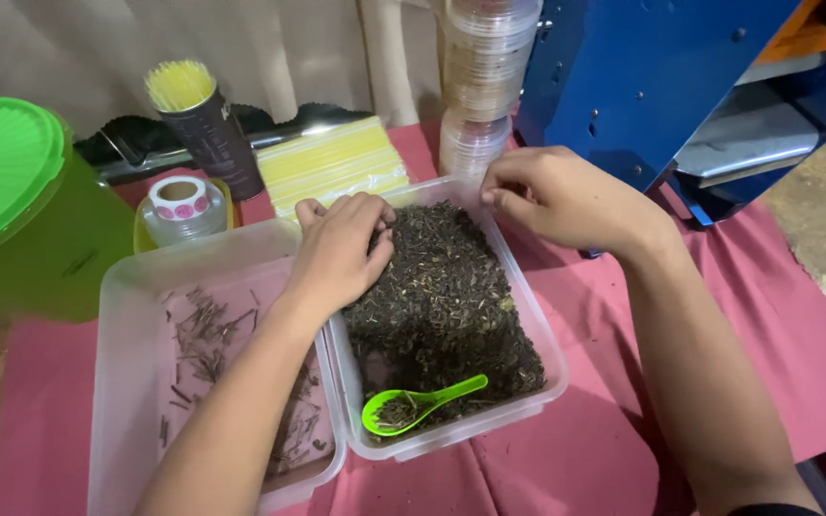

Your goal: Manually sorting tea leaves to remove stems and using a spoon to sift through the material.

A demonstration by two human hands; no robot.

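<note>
The dried tea leaves point(446, 296) fill the clear tub point(537, 325) near the worktop's front edge; careless raking could flick bits onto the pink cloth point(604, 440). The left hand point(341, 253) rests on them, fingers curled. The right hand point(556, 196) pinches something unseen at the far rim.

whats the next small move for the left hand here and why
Probably pinch a stem from the dark loose leaves and carry it to the left tub: the left hand rests on the pile, and that tub holds only picked-out twigs.
</note>
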